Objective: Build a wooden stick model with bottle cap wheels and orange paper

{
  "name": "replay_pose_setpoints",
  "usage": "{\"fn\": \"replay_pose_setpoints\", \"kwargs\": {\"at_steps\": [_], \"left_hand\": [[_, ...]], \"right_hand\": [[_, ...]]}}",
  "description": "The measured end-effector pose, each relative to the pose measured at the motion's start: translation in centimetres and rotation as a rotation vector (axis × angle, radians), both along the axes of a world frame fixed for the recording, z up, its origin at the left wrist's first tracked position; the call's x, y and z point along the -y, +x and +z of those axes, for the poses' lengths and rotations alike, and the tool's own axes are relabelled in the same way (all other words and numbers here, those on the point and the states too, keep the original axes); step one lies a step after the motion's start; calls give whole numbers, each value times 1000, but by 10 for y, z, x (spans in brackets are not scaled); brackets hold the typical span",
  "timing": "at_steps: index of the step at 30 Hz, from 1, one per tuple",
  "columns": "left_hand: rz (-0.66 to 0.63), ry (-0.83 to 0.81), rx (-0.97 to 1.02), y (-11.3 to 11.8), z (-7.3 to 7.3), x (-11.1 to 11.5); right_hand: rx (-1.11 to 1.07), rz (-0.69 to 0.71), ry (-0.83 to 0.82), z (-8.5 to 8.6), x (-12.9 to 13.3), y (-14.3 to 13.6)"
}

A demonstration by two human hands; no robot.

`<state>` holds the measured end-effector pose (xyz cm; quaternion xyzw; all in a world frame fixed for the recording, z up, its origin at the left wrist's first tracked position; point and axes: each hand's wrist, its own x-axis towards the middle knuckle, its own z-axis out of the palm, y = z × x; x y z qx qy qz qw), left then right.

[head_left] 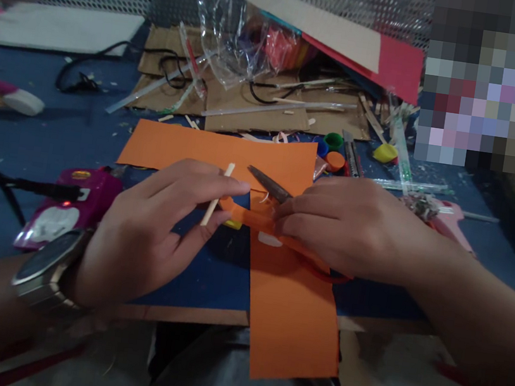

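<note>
My left hand point(152, 223), with a watch on its wrist, pinches a short wooden stick point(218, 194) and the end of a narrow orange strip point(249, 217) between thumb and fingers. The fingers of my right hand point(344, 224) are wrapped round scissors point(268, 184), whose dark blades point up and left, and they also touch the strip's other end. Part of the red scissor handle point(329, 278) shows below that hand. Under both hands lie orange sheets, one wide point(216, 149) and one running down past the table edge point(295, 332). A small yellow piece point(233, 223) is partly hidden behind the strip.
A purple device point(94, 195) with a black cable is at the left. Behind are cardboard point(250, 109), clear plastic wrap point(226, 41) and a white sheet point(65, 25). At right lie a cutter point(351, 155), small paint pots point(335, 160) and a pink glue gun point(449, 221).
</note>
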<state>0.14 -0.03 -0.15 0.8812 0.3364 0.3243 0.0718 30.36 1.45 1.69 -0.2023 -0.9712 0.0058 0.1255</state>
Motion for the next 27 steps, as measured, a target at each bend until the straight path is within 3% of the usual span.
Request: {"fn": "replay_pose_setpoints", "kwargs": {"at_steps": [10,22,27], "left_hand": [[-7,-4,-10,0,0,-1],[-34,-13,37,0,-1,-1],[-57,-21,63,2,-2,0]], "right_hand": [[36,-5,41,7,5,-3],[11,28,132,0,5,-4],[-11,4,93,0,7,-4]]}}
